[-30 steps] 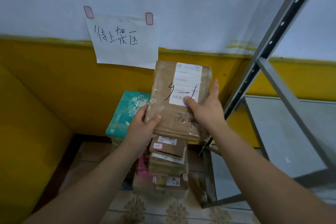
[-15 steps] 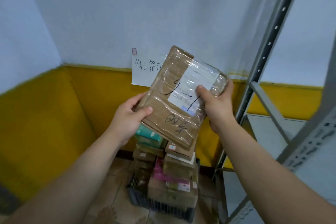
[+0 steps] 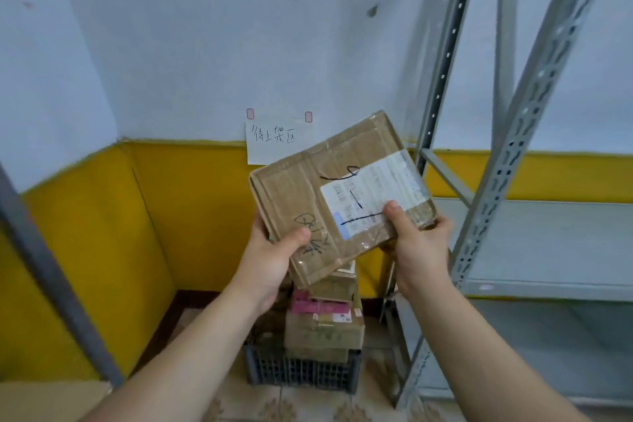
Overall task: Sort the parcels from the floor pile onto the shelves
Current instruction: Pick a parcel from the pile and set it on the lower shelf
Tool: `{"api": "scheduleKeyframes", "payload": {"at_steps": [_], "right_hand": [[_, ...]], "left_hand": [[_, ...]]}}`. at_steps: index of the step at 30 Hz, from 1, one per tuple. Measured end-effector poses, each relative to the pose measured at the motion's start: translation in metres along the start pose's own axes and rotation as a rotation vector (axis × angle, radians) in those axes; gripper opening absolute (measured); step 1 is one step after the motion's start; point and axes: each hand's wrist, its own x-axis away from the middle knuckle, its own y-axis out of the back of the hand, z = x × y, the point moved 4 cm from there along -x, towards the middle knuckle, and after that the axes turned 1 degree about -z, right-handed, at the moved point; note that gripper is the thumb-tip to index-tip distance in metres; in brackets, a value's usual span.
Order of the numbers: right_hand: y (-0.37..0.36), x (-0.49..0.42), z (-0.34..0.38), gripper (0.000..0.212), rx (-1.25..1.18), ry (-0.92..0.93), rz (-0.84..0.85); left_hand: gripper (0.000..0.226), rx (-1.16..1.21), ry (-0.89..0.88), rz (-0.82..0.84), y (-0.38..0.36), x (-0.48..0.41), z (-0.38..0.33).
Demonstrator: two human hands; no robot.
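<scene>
Two bare hands hold one flat brown cardboard parcel (image 3: 342,195) up in the air, in front of the pale blue and yellow wall (image 3: 205,62). It is above the pile of brown and pink parcels (image 3: 323,325) and just to the left of the grey metal shelf (image 3: 548,243). It touches neither one.

The parcel is tipped. Its long side runs from low on the left to high on the right, and one corner points down at the pile. Its big flat face looks at the camera.

The left hand (image 3: 274,257) grips the low left end. Its thumb presses on the front and its fingers curl round behind, mostly out of sight. The right hand (image 3: 418,243) grips the low right edge. Its thumb lies on the label and its fingertips wrap round the side of the parcel.

The parcel is thin, like a big book. Shiny clear tape covers it. A white paper label (image 3: 373,192) with tiny print sits on the right half. Thick black pen marks cross the label, and more black writing sits near the left thumb. The tiny print is too small to read.

The pile stands in a black plastic crate (image 3: 301,370) on the tiled floor (image 3: 301,404). A white paper note (image 3: 277,140) with black writing is stuck on the wall, just behind the parcel's top edge.
</scene>
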Motion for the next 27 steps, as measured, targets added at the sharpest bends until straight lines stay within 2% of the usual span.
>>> {"api": "scheduleKeyframes", "payload": {"at_steps": [3,5,7,9,12,13,15,18,22,24,27], "right_hand": [[0.042,0.017,0.022,0.061,0.385,0.082,0.027],[0.069,0.020,0.038,0.068,0.463,0.086,0.112],[0.095,0.022,0.056,0.069,0.426,0.100,0.154],[0.131,0.022,0.068,0.066,0.402,0.101,0.087],[0.209,0.025,0.074,0.087,0.451,0.072,-0.035],[0.239,0.025,0.076,0.087,0.465,0.062,-0.066],[0.308,0.026,0.084,0.076,0.454,0.013,-0.118],[0.388,0.033,0.095,0.063,0.401,-0.033,-0.214],[0.502,0.043,0.107,0.047,0.138,-0.069,-0.385],[0.543,0.045,0.113,0.045,0.041,-0.069,-0.454],[0.580,0.044,0.124,0.044,0.002,-0.046,-0.522]], "left_hand": [[0.046,-0.012,0.019,0.052,-0.005,0.013,-0.004],[0.046,-0.087,0.013,0.118,-0.019,0.026,-0.008],[0.044,-0.194,0.002,0.198,-0.042,0.037,-0.009],[0.046,-0.278,0.007,0.282,-0.076,0.048,-0.004],[0.050,-0.356,0.023,0.377,-0.137,0.069,0.019],[0.046,-0.380,0.017,0.400,-0.159,0.078,0.026],[0.040,-0.406,0.001,0.457,-0.216,0.098,0.044],[0.029,-0.374,-0.028,0.437,-0.286,0.124,0.063],[0.010,-0.193,0.018,0.418,-0.394,0.176,0.098],[0.019,-0.111,0.080,0.473,-0.442,0.202,0.116],[0.068,-0.017,0.214,0.493,-0.494,0.232,0.139]]}}
